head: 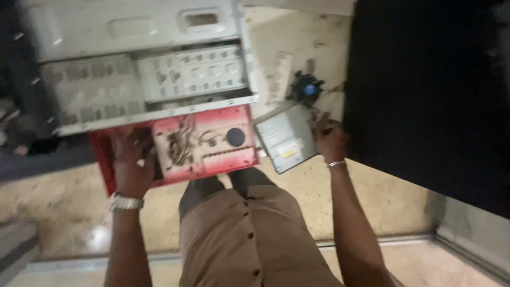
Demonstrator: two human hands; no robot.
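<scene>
The person's brown buttoned shirt (249, 239) is filling the near frame, hiding the legs. The left hand (133, 162) is pressing on the red front (204, 143) of a blurred computer case (143, 69); its grip is unclear. The right hand (330, 139) is gripping a grey drive (286, 137) by its edge. Beyond, a small fan (308, 88) is lying on the floor.

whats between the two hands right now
In the head view, the red front panel of the computer case, with loose wires and a round dark hole, spans from the left hand toward the grey drive held by the right hand.
</scene>
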